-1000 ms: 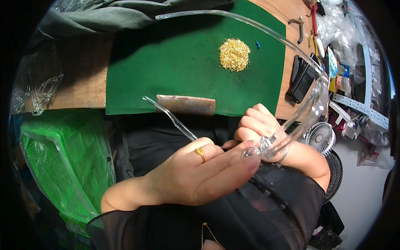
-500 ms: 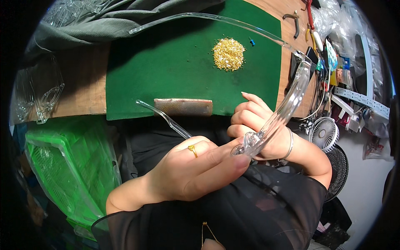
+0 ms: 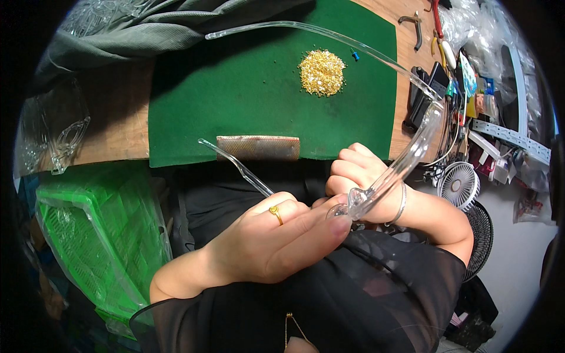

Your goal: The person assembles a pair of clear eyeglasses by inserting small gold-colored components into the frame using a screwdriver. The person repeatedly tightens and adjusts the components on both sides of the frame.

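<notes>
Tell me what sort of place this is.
Likely a small craft workshop: golden bits heaped on a green mat, tools at the right, a clear frame in the left hand.

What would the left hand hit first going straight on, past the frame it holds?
Likely the right hand, which shows just beyond the clear frame that the left hand grips. Depth is unclear; the hands may be touching.
</notes>
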`<state>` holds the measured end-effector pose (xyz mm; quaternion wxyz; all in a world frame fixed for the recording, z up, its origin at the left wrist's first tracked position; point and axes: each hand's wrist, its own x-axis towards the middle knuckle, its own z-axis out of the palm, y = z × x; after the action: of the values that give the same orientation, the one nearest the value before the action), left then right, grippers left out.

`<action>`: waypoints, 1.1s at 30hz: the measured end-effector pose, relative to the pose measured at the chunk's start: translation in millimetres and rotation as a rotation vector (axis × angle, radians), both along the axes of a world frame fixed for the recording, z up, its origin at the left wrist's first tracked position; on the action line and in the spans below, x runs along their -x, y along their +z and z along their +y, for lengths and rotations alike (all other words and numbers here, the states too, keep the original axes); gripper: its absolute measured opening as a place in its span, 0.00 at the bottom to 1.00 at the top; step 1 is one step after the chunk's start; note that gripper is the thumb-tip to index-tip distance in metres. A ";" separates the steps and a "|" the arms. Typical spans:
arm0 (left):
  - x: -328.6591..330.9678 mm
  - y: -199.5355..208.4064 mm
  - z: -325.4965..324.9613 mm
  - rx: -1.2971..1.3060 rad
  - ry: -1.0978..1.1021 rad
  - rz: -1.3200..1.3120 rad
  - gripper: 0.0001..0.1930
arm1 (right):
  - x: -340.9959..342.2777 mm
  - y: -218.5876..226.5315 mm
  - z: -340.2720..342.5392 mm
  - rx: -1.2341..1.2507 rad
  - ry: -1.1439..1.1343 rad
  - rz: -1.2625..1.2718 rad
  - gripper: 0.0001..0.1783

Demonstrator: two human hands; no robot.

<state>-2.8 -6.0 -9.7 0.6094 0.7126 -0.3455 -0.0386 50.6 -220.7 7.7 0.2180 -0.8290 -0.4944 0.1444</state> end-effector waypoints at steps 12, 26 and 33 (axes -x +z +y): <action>-3.3 0.3 -1.9 0.082 0.206 0.072 0.31 | -14.3 17.5 10.2 -0.085 -0.057 0.119 0.17; -16.1 27.3 8.2 0.707 0.254 0.744 0.53 | -18.6 -41.5 -2.3 -0.391 -0.481 0.599 0.20; -20.8 30.3 13.5 0.693 0.250 0.709 0.49 | -18.7 -25.6 1.4 -0.264 -0.438 0.651 0.25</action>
<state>18.1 7.5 20.6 0.8896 0.4476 -0.0220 -0.0880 69.2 -219.3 -17.8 0.4931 -0.7905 -0.2259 0.2845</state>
